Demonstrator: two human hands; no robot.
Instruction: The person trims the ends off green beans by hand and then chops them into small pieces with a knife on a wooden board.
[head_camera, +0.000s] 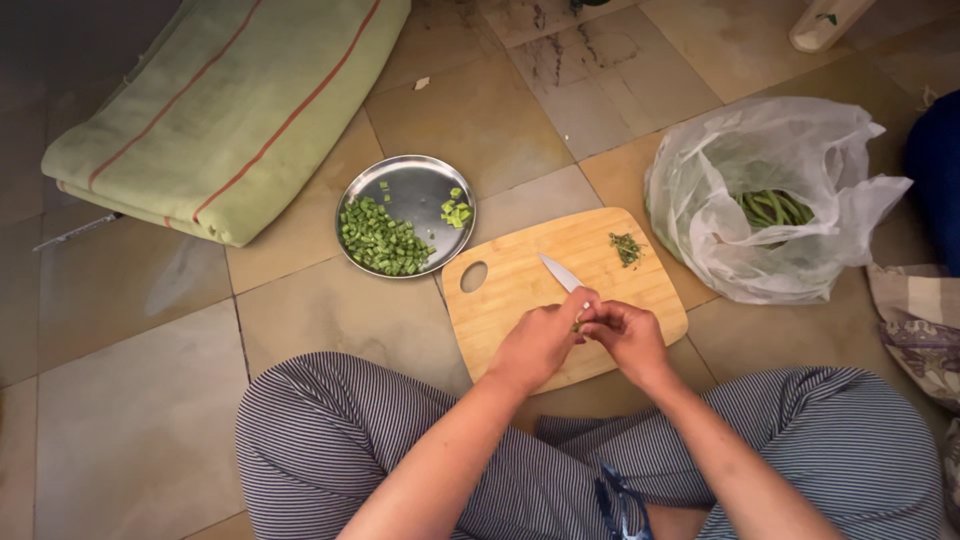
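A wooden cutting board (520, 290) lies on the tiled floor in front of my crossed legs. My left hand (540, 340) grips a knife (560, 272) whose pale blade points up and left over the board. My right hand (628, 335) pinches a small green bean piece (579, 324) between the two hands, right at the knife. A little heap of green trimmings (627, 248) sits near the board's far right corner.
A round steel plate (415, 195) with chopped green beans (382, 240) stands left of the board. A clear plastic bag (720, 210) with whole beans (775, 207) lies at right. A folded green mat (220, 110) is at far left.
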